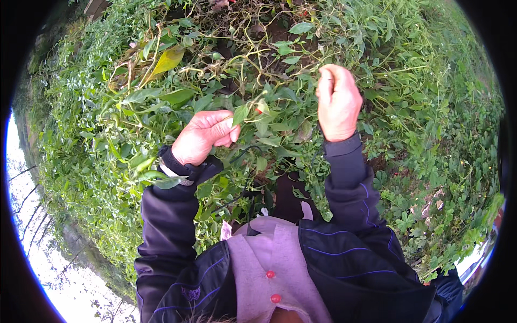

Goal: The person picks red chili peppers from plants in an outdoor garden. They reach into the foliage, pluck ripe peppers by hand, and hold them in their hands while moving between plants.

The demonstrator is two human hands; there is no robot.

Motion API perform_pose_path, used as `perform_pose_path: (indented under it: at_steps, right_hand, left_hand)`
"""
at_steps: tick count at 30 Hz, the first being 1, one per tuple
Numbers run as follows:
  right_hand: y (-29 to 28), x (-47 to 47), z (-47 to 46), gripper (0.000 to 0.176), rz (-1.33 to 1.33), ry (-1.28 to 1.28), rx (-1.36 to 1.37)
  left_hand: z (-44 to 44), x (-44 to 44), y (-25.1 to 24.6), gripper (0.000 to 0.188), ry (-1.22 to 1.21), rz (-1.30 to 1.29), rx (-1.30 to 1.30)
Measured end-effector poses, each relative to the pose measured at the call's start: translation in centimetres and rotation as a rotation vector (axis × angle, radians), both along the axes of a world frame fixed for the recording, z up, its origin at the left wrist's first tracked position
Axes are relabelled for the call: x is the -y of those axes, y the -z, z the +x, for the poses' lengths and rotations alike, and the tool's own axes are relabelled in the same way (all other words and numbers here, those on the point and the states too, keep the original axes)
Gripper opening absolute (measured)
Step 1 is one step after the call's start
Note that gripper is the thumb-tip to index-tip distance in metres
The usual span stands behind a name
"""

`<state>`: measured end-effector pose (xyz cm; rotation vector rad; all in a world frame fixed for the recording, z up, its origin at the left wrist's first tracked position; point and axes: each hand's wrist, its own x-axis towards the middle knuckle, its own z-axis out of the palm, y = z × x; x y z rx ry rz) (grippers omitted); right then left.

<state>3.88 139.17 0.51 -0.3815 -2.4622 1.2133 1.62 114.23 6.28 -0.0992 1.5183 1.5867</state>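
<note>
My left hand (209, 135) pinches a green leafy stem (250, 115) between thumb and fingers, near the middle of the view. A small red fruit (259, 110), partly covered by a pale leaf, shows just beyond the fingertips. Further up and to the right, my right hand (339, 101) is raised over the plants with its fingers curled; whether something small is inside them is hidden. Thin twisting plant stems (258, 66) run between and above both hands. Green pepper-like pods (146, 164) hang beside my left wrist.
Dense green foliage (404, 89) surrounds both hands. A yellow leaf (169, 60) and dried brown leaves (131, 68) stand at the upper left. Tangled dry stems (238, 16) lie at the top over dark soil. Low leafy plants (440, 169) grow at the right.
</note>
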Motion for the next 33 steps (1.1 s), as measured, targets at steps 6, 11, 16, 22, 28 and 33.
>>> perform_pose_path:
  at_steps: [6, 11, 16, 22, 28, 33]
  right_hand:
    - [0.1, -4.2, 0.4, 0.009, -0.687, -0.337, 0.36]
    - [0.2, 3.6, 3.6, 0.039, -0.617, -0.696, 0.178]
    - [0.9, 3.9, 4.2, 0.015, -0.154, -0.632, 0.056]
    - [8.3, -5.9, 5.8, 0.03, 0.296, -0.309, 0.501]
    - [22.0, -17.6, 2.5, 0.021, -0.263, 0.106, 0.524]
    - [26.8, -14.8, -2.7, 0.025, -0.605, 0.036, 0.943]
  left_hand:
    - [0.5, 0.0, 0.2, 0.026, 0.012, -0.047, 0.024]
    - [0.5, -1.3, -0.5, 0.027, 0.097, -0.16, -0.018]
    - [1.0, -3.2, -0.1, 0.027, 0.204, -0.209, -0.045]
    - [1.4, -4.2, -0.4, 0.025, 0.203, -0.269, -0.047]
    - [0.8, -6.8, 2.2, 0.019, 0.12, -0.584, -0.424]
    - [-0.8, -11.1, 3.1, 0.064, 0.093, -0.49, -0.844]
